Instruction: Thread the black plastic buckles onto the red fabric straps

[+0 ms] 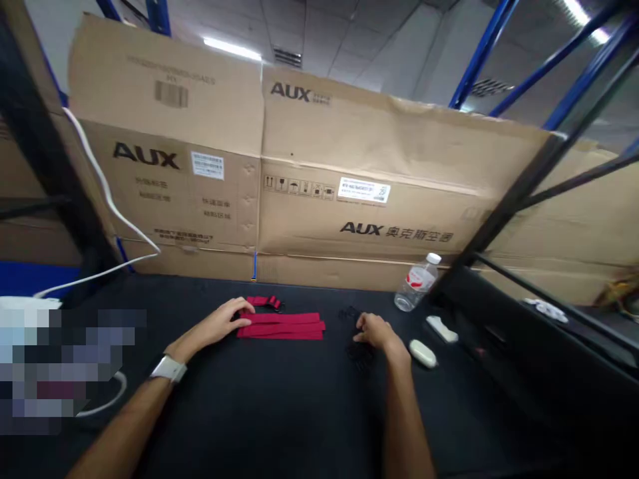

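Several red webbing straps (pixel 284 327) lie side by side on the black tabletop. My left hand (pixel 227 318) rests at their left end, with thumb and fingers apart and the fingertips touching the webbing. Just behind lies a shorter red strap (pixel 260 301) with black buckle parts on its right end. Over a loose pile of small black plastic pieces (pixel 360 356) is my right hand (pixel 374 330), its fingers bent down and drawn together. Whatever is between those fingertips is too dark and small to make out.
A clear plastic bottle (pixel 417 283) stands at the back right. Nearer are a white oval case (pixel 423 353) and a white object (pixel 442 329). Cardboard boxes (pixel 349 199) wall off the rear. A white cable (pixel 107 193) hangs at left, near a blurred-out patch.
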`<state>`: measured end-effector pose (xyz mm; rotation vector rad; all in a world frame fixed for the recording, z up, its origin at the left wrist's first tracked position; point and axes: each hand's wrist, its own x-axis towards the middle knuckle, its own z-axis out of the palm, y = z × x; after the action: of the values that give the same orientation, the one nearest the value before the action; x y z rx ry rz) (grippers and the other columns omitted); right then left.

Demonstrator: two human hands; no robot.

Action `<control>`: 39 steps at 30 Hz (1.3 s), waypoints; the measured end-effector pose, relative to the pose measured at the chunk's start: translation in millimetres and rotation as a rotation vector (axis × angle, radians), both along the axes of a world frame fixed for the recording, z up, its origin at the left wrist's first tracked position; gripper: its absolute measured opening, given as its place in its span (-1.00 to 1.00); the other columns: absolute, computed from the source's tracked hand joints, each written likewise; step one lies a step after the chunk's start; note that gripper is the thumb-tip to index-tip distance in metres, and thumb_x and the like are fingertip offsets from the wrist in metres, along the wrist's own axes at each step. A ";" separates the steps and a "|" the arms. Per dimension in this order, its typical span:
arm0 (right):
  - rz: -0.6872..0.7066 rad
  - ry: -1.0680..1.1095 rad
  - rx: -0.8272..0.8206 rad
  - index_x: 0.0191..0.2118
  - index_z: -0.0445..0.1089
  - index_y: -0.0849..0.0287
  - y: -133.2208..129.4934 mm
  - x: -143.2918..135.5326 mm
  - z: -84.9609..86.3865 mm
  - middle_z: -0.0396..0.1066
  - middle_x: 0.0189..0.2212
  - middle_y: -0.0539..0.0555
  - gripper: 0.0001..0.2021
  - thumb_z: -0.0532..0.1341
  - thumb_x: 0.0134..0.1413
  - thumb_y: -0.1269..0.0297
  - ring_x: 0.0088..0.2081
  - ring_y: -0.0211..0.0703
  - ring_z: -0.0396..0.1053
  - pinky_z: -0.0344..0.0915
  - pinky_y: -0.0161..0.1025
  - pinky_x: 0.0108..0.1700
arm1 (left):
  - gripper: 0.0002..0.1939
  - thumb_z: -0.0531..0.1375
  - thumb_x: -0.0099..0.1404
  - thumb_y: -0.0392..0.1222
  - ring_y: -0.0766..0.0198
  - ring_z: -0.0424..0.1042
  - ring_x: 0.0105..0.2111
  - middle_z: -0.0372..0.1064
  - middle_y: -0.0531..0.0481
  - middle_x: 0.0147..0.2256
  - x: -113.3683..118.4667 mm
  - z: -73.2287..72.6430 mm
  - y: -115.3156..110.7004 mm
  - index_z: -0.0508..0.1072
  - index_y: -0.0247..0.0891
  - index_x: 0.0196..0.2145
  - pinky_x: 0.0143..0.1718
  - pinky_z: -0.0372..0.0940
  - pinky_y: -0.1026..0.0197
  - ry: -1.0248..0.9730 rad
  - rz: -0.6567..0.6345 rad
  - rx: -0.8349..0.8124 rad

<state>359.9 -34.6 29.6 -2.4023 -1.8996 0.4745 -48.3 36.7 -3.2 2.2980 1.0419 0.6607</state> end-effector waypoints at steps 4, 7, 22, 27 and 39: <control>0.028 0.046 0.005 -0.31 0.43 0.11 0.5 -1.2 -0.1 0.45 -0.36 -0.02 -0.77 0.35 -0.19 0.44 -0.24 -0.17 0.38 0.07 -0.28 -0.22 | -0.73 0.10 0.30 0.01 0.15 0.36 -0.13 0.40 -0.04 -0.14 0.3 -1.5 0.5 0.43 -0.17 -0.17 -0.06 0.22 0.15 -0.027 0.014 0.015; 0.068 0.087 0.040 -0.29 0.42 0.12 3.1 -5.1 -1.1 0.44 -0.34 -0.02 -0.73 0.33 -0.20 0.50 -0.25 -0.19 0.37 0.08 -0.30 -0.24 | -0.71 0.06 0.33 0.03 0.14 0.36 -0.13 0.42 -0.04 -0.16 0.8 -1.9 1.5 0.44 -0.18 -0.18 -0.04 0.21 0.13 -0.034 0.022 0.050; 0.263 0.757 0.551 -0.30 0.44 0.17 22.2 -101.3 -13.8 0.38 -0.47 -0.03 -0.81 0.26 -0.10 0.26 -0.44 -0.25 0.26 0.19 -0.32 -0.34 | -0.63 0.37 0.02 -0.14 0.27 0.39 -0.32 0.41 0.01 -0.30 15.0 10.1 3.0 0.43 -0.27 -0.21 -0.31 0.29 0.30 -0.927 0.312 -0.253; 0.349 0.887 0.511 -0.26 0.52 0.11 14.4 -131.2 -20.2 0.43 -0.37 0.01 -0.80 0.26 -0.03 0.19 -0.33 -0.20 0.36 0.24 -0.28 -0.25 | -0.86 0.28 0.16 -0.22 0.36 0.34 -0.36 0.33 0.03 -0.35 13.4 23.5 -1.2 0.41 -0.28 -0.33 -0.29 0.30 0.32 -1.455 0.247 -0.517; 0.145 1.457 0.394 -0.25 0.40 0.21 18.3 -142.1 -22.6 0.45 -0.47 0.02 -0.69 0.32 -0.11 0.14 -0.45 -0.16 0.49 0.34 -0.30 -0.41 | -0.70 0.13 0.29 0.04 0.47 0.10 -0.66 0.28 0.14 -0.53 51.7 10.9 -26.7 0.24 -0.25 -0.24 -0.60 -0.01 0.38 -0.678 -0.061 -0.551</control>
<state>217.7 -16.3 7.0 -0.9887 -1.2063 1.2202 3.4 10.0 7.7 1.4622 0.7017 0.9044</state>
